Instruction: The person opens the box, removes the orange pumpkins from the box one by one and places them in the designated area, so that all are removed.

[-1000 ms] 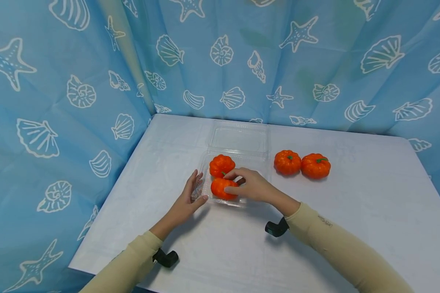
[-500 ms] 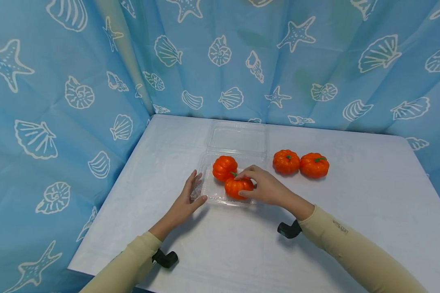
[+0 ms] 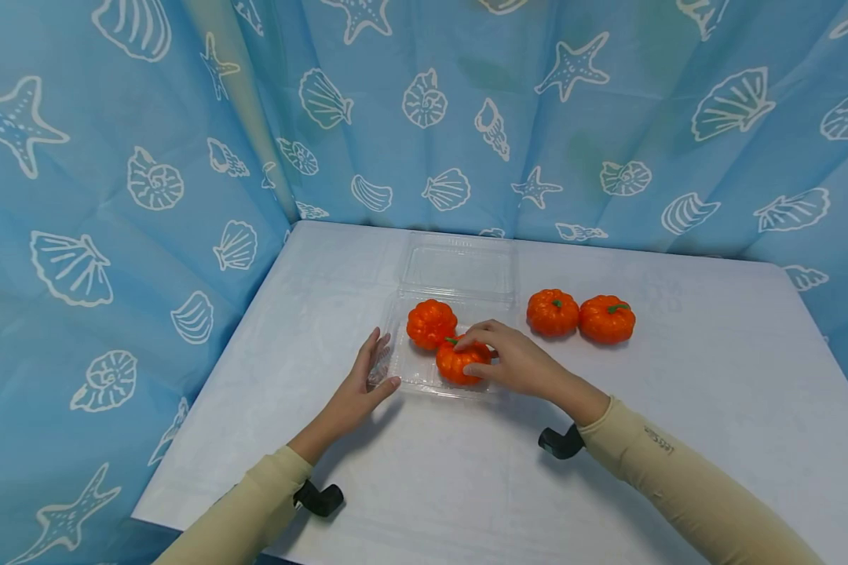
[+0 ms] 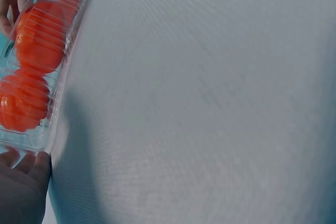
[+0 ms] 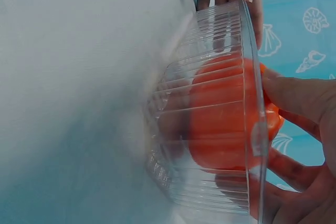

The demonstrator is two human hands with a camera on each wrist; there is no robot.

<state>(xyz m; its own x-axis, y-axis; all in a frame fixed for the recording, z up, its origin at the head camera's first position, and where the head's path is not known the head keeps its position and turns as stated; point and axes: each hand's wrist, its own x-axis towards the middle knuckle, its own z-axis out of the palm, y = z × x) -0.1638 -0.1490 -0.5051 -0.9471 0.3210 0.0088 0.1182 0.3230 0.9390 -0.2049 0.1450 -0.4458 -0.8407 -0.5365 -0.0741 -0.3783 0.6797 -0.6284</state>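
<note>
We're seeing the right hand (image 3: 512, 357) clamping on the front pumpkin (image 3: 454, 366), which is sitting inside the clear plastic container (image 3: 434, 390), toward 5 o'clock. The rear pumpkin (image 3: 432, 323) is sitting in there too, just beside it at its 11 o'clock. The left hand (image 3: 353, 395) is resting at the container's 8 o'clock, fingers extending loosely and touching its wall; the hands are staying apart. We're noting the lid (image 3: 459, 268) lying open at 12 o'clock. Two outer pumpkins (image 3: 553, 312) are sitting side by side on the desk (image 3: 424, 471), between 2 and 3 o'clock from the container.
</note>
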